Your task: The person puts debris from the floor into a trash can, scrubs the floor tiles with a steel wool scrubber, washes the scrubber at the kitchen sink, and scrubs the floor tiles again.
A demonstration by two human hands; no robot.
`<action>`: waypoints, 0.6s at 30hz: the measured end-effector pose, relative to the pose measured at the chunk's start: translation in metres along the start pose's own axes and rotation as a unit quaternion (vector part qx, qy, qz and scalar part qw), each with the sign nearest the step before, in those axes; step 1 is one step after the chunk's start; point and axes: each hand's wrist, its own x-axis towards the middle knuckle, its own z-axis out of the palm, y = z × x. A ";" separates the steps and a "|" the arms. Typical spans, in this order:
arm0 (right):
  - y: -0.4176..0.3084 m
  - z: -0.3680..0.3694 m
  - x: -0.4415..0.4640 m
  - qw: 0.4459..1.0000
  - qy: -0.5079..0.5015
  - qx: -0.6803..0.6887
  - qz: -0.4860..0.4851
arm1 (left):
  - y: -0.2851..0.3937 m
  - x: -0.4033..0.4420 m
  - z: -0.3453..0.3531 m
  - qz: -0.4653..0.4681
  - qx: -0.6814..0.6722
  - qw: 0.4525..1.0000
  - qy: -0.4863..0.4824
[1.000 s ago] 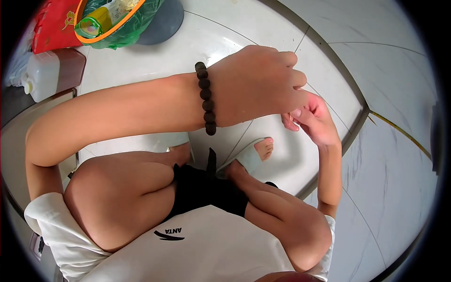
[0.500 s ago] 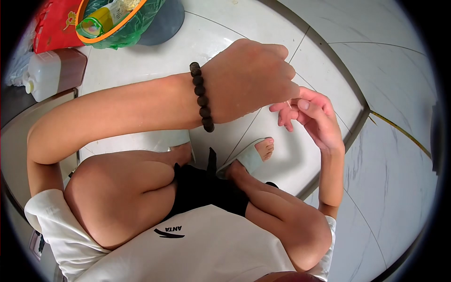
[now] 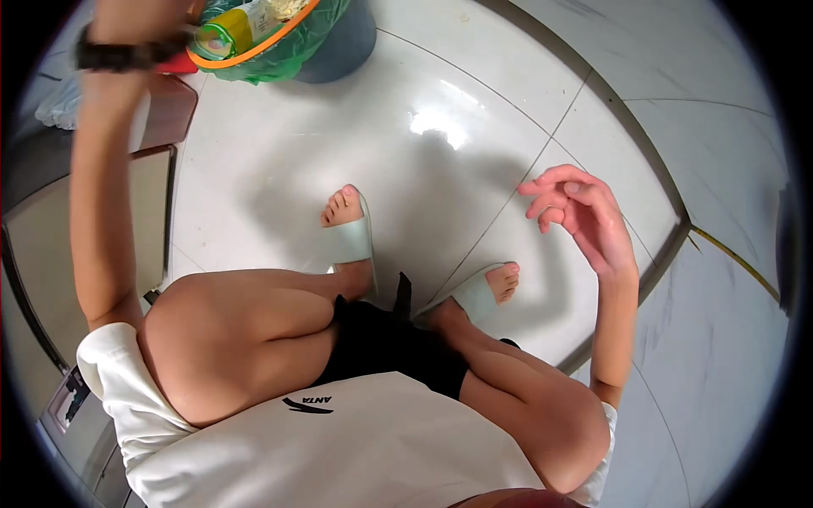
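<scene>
My left hand is at the top left edge, smeared by motion and partly cut off. A dark bead bracelet circles its wrist. What its fingers do is hidden. Close beside it, on the right, is the orange rim of a bin lined with a green plastic bag. A yellow-green container lies in the bin. My right hand hangs over the floor at the right, palm turned inward. Its fingers are loosely bent and apart, with nothing visible in them.
A jug of reddish liquid stands at the left, partly behind my left forearm. White tiles cover the floor around my slippered feet. A raised marble-patterned ledge runs along the right, and a beige panel stands at the left.
My left hand has swung away from my right hand, up and left towards the bin. The two hands are now far apart. The right hand stays nearly in place; the view has shifted slightly.
</scene>
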 end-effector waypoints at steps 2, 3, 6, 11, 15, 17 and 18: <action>0.000 -0.002 0.000 1.000 0.004 -0.005 0.004 | -0.021 0.000 -0.057 0.158 0.088 0.980 -0.081; 0.000 -0.004 0.000 1.000 0.017 -0.010 0.008 | -0.024 0.000 -0.072 0.288 0.172 0.927 -0.170; 0.003 -0.013 0.004 0.999 0.044 -0.030 0.009 | -0.017 -0.046 -0.052 -0.131 0.251 0.935 -0.216; 0.011 -0.031 0.010 0.991 0.108 -0.072 0.011 | -0.046 -0.084 -0.012 -0.419 0.199 0.852 -0.242; 0.025 -0.059 0.005 0.973 0.176 -0.147 0.005 | -0.035 -0.065 -0.006 -0.402 0.277 0.849 -0.201; 0.038 -0.074 0.001 0.966 0.200 -0.165 0.004 | -0.031 -0.056 -0.001 -0.440 0.266 0.837 -0.186; 0.045 -0.082 0.000 0.939 0.241 -0.243 -0.010 | -0.031 -0.052 0.002 -0.480 0.257 0.821 -0.173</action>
